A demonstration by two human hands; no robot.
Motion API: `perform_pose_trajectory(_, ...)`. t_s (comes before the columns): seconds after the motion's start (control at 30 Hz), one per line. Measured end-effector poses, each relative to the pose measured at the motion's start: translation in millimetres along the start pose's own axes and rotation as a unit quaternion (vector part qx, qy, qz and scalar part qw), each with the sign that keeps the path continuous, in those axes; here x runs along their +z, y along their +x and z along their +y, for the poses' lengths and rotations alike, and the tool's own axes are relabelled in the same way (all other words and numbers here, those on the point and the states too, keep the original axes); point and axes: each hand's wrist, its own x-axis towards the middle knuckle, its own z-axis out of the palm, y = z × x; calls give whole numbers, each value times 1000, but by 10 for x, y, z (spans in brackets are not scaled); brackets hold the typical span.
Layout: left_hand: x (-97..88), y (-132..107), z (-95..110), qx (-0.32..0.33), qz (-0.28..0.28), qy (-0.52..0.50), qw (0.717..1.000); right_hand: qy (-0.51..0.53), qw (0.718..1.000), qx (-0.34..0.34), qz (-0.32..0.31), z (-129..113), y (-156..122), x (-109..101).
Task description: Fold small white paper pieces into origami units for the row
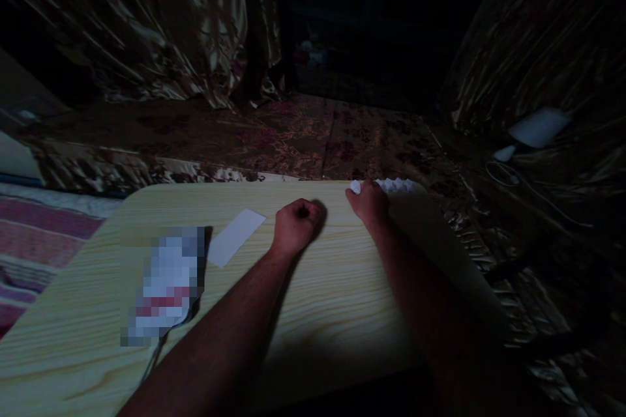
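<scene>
Near the far edge of the wood-grain table, my right hand is closed with its thumb and fingers at a small white folded paper piece. Beside that hand, to its right, several similar white pieces stand in a row along the edge. My left hand rests on the tabletop in a loose fist, with nothing visible in its curled fingers. A flat white paper strip lies to the left of my left hand.
A pixelated pale object with a reddish band lies on the table's left side. Striped bedding borders the left. Patterned curtains and a patterned floor covering lie beyond. At right stands a white lamp with a cable.
</scene>
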Motion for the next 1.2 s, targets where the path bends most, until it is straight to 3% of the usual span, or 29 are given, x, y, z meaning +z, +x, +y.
perform_pose_trajectory(0.57,-12,-7,16,1,1,4,1000,3,999,-25,22,70,-13,17)
perform_pose_trajectory(0.87,-20,-17,62,-1,-2,6,1000,38,995,-90,-27,-34,-349,-62)
perform_pose_trajectory(1.03,-21,-22,45,9,8,0,1000,125,992,-24,-28,-88,-398,38)
perform_pose_trajectory(1.2,-10,-29,51,24,13,-10,1000,156,988,3,19,-81,-421,83)
